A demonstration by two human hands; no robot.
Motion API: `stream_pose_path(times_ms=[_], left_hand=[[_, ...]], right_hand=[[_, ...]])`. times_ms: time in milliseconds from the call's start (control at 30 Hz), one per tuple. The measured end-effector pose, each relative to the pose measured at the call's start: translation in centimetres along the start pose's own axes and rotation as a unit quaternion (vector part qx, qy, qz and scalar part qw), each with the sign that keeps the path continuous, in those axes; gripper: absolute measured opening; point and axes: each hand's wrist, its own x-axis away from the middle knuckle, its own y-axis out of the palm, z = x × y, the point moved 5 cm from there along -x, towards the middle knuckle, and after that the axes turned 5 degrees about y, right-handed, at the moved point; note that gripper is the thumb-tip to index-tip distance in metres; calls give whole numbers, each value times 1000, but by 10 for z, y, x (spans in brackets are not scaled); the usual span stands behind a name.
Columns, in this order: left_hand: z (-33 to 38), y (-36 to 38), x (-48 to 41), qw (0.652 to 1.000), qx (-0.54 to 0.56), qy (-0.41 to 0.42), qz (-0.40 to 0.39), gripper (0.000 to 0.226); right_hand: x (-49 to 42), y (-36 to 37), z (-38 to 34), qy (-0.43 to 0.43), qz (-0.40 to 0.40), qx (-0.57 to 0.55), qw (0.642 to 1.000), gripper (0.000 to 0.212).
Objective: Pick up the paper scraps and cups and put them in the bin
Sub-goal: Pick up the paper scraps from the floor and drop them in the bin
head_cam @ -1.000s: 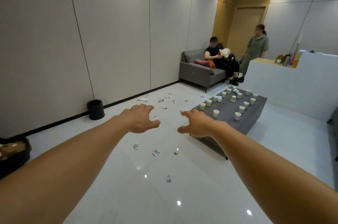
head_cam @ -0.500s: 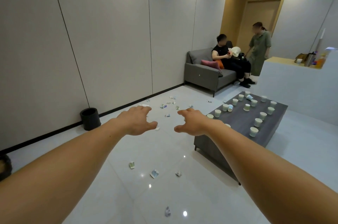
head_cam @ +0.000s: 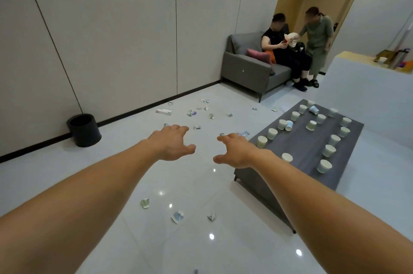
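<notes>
Out over the floor, I have stepped closer: the nearest paper scraps (head_cam: 177, 216) now lie under my outstretched forearms, so I judge picking can begin. My left hand (head_cam: 172, 145) and right hand (head_cam: 234, 150) stay spread, fingers apart, holding and touching nothing. Cups (head_cam: 272, 133) stand on the table (head_cam: 308, 139); the bin (head_cam: 85, 137) waits by the wall.

You have 17 cups (head_cam: 272, 133) on one low grey table (head_cam: 301, 144), two of them bluish and lying on their side. Paper scraps (head_cam: 178, 216) on the floor (head_cam: 67, 162): about 20, four near you, the far ones too small for an exact count. One black bin (head_cam: 83, 129). One sofa (head_cam: 245, 69). Two other people (head_cam: 279, 50).
</notes>
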Motion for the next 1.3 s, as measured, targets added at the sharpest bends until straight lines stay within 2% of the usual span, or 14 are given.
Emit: stream_pose_path(times_ms=[167, 333, 500, 667, 900, 1033, 1167, 1300], left_hand=[[-45, 39, -94, 999, 11, 13, -50, 77], [-89, 124, -160, 994, 48, -17, -100, 73], [-113, 257, -205, 985, 84, -52, -143, 70], [-131, 434, -215, 964, 122, -107, -212, 69], [-137, 697, -178, 917, 179, -128, -333, 70], [-151, 808, -152, 901, 188, -138, -365, 69], [-159, 880, -135, 896, 212, -139, -364, 68], [-154, 920, -122, 888, 237, -139, -368, 68]], right_hand=[[-101, 31, 6, 33, -52, -16, 998, 79], [-185, 114, 20, 38, -128, -36, 990, 78], [-261, 240, 49, 34, -193, -36, 980, 76], [-310, 411, 81, 4, -261, -46, 964, 75], [-289, 682, 137, 7, -383, -36, 923, 72], [-268, 806, 142, -5, -395, -17, 918, 71], [-249, 888, 138, -11, -393, 5, 920, 64], [-230, 930, 138, 15, -353, -34, 935, 44]])
